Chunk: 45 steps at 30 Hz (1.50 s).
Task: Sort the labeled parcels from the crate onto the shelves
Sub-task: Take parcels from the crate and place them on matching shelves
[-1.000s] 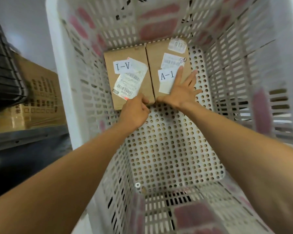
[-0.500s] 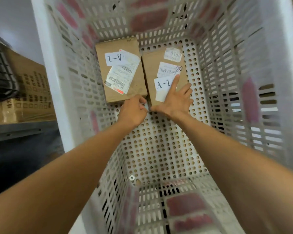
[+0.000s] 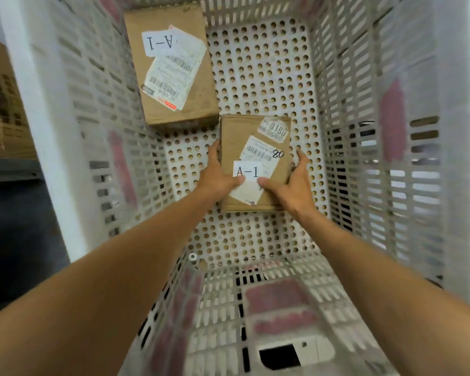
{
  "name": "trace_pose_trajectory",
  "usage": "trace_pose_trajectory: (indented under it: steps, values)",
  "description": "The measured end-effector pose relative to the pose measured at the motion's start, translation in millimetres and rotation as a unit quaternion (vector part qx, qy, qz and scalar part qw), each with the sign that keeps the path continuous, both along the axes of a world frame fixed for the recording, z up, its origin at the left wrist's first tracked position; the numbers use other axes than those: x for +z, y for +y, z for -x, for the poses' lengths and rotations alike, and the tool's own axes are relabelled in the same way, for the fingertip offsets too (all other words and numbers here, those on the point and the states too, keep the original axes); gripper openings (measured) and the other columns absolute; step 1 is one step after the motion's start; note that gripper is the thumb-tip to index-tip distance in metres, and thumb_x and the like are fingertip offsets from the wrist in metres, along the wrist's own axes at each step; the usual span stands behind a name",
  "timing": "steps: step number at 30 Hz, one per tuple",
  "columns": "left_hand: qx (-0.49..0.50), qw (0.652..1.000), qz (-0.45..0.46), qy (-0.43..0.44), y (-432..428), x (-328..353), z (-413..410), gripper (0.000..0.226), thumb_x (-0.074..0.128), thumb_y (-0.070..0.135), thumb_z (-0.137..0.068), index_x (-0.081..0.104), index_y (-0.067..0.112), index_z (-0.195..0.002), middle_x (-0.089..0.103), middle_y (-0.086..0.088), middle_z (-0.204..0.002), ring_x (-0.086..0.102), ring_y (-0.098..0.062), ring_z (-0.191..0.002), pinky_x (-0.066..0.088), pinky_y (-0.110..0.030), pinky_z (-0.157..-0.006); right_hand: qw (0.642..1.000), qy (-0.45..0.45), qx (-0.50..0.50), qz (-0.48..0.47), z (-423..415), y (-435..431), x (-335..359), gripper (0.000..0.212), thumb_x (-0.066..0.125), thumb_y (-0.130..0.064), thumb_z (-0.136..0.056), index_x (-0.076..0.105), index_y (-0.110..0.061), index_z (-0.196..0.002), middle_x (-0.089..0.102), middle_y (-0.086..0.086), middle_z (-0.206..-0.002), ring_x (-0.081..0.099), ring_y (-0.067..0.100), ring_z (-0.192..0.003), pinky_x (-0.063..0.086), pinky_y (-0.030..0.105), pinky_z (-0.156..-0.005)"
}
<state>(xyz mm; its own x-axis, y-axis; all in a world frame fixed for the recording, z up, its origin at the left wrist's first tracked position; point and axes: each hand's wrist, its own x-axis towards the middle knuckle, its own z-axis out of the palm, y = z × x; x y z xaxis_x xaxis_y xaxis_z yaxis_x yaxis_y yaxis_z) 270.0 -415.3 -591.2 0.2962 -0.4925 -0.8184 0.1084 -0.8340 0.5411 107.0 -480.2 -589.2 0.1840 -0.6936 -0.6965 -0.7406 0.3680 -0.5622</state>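
Left grip (image 3: 217, 180) and right grip (image 3: 293, 185) clamp the held A-1 parcel (image 3: 255, 142) at the middle of the crate (image 3: 73, 104).
I'd lift it level, thumbs on top, clear of the crate's walls; it has come away from the spare A-1 parcel (image 3: 174, 77), which stays at the crate's far-left corner.

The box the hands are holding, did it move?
Yes. The box came nearer the person, away from the other box by the far crate wall.
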Motion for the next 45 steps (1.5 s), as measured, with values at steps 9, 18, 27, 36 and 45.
trace_pose_trajectory:
  steps: [9,18,27,36,45]
  values:
    - [0.038,0.998,0.045,0.003,12,4,5,0.109,0.076,-0.002,-0.074,0.01,0.038,-0.151,0.051,-0.005,-0.14,0.055,-0.023,-0.12,0.05,-0.049,-0.096,0.993,-0.11,-0.034,-0.034,-6,0,-2,0.113,0.087,0.004,-0.049,0.032,-0.021,-0.144,0.057,-0.004,-0.13,0.053,0.012,-0.119,0.045,0.038,-0.103]
    - [0.044,0.995,0.091,-0.009,9,133,7,0.122,0.086,0.001,-0.059,0.015,0.035,-0.151,0.057,0.004,-0.106,0.058,-0.02,-0.108,0.05,-0.041,-0.095,0.988,-0.147,-0.011,0.04,13,-6,139,0.116,0.088,0.005,-0.048,0.031,-0.021,-0.145,0.059,-0.009,-0.125,0.057,0.009,-0.114,0.049,0.034,-0.098]
    - [-0.066,0.969,0.237,-0.024,8,315,-14,0.104,0.082,0.0,-0.065,0.027,0.027,-0.149,0.06,-0.003,-0.127,0.057,-0.023,-0.117,0.047,-0.044,-0.1,0.958,-0.223,-0.025,0.177,5,15,320,0.116,0.088,0.007,-0.05,0.028,-0.021,-0.146,0.056,-0.002,-0.133,0.057,0.003,-0.116,0.052,0.028,-0.094]
    - [-0.161,0.899,0.405,-0.037,54,454,-18,0.119,0.078,-0.009,-0.069,0.007,0.04,-0.152,0.056,0.013,-0.125,0.063,0.002,-0.099,0.057,-0.022,-0.076,0.927,-0.237,-0.038,0.287,16,86,454,0.138,0.089,-0.021,-0.046,0.003,-0.034,-0.153,0.037,-0.001,-0.152,0.039,0.014,-0.137,0.035,0.046,-0.112]
    - [-0.186,0.873,0.444,-0.077,144,525,26,0.113,0.075,-0.008,-0.072,0.013,0.045,-0.15,0.054,-0.001,-0.132,0.062,-0.009,-0.102,0.059,-0.033,-0.075,0.901,-0.27,-0.08,0.331,52,181,502,0.136,0.086,-0.018,-0.046,0.002,-0.033,-0.153,0.037,0.003,-0.151,0.037,0.021,-0.137,0.03,0.052,-0.113]
